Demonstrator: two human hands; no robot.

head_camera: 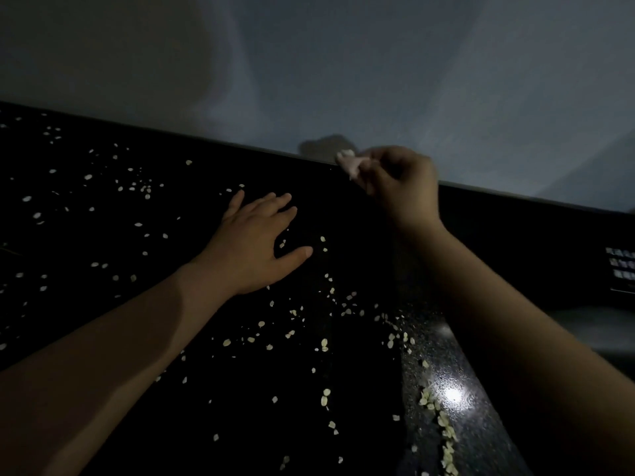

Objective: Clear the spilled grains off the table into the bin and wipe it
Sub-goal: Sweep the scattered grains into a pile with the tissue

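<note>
Since the grains [324, 345] lie scattered over nearly the whole dark bench [343, 214], from the far left to a thicker ridge [443, 424] along the near right edge, most of the clearing looks undone. The left hand [256, 242] lies flat on the bench with fingers straight and spread, holding nothing, and loose grains sit just beside the thumb. The right hand [400, 183] is raised near the far edge by the wall [343, 80], fingers curled round a small pale wad [350, 163]; whether it is cloth or tissue cannot be told. The bin is not in view. Likely risks: wiping with the wad before gathering could flick grains wider. A careless sweep could tip the ridge off the near edge. Spread fingers would let grains slip through, and the dim light would hide strays.
</note>
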